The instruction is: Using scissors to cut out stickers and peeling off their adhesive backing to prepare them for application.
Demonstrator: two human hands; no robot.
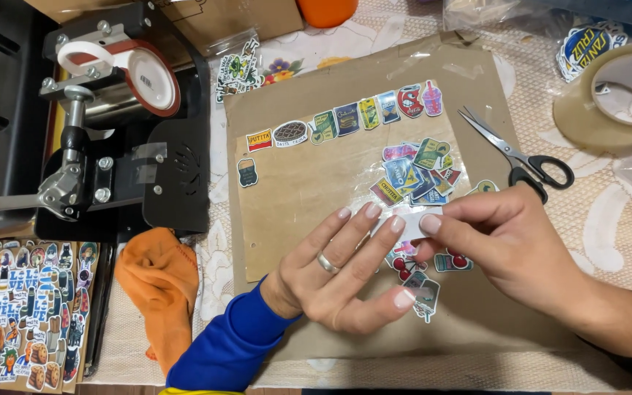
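Note:
My left hand (341, 267), in a blue sleeve with a ring on one finger, and my right hand (502, 238) meet over a brown cardboard sheet (309, 183). Both pinch a small white sticker backing (412, 222) between fingertips. A loose pile of colourful stickers (415, 172) lies just beyond my fingers, and a few more stickers (426, 292) lie under and below them. A row of stickers (345, 121) is laid out along the sheet's top, with one lone sticker (247, 172) at its left.
Black-handled scissors (517, 153) lie right of the pile. A large roll of clear tape (616, 95) sits at the far right. A black mug press (111, 110) stands at left, an orange cloth (159, 281) below it, a printed sticker sheet (27, 314) at bottom left.

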